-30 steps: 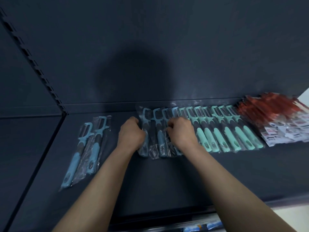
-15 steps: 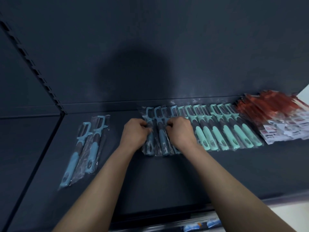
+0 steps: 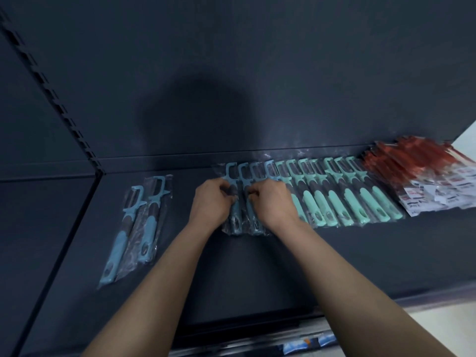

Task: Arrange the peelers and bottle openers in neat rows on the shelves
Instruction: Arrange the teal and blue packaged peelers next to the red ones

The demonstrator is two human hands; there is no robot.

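Nothing is legible: the white labels (image 3: 414, 199) on the red packets (image 3: 409, 161) are too blurred.

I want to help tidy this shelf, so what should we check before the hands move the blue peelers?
1. Grip: ok. The left hand and right hand both hold the bagged blue peelers, fingers curled on them.
2. Blue peelers next to the green peelers: ok, they meet at the right hand.
3. Blue peelers evenly spaced: not ok, bunched and overlapping.
4. Two loose peelers on the left: not ok, slanted and apart from the row.
5. Room on the shelf for them: ok, bare space lies between.
6. Red packs tidy: cannot tell, blurred.
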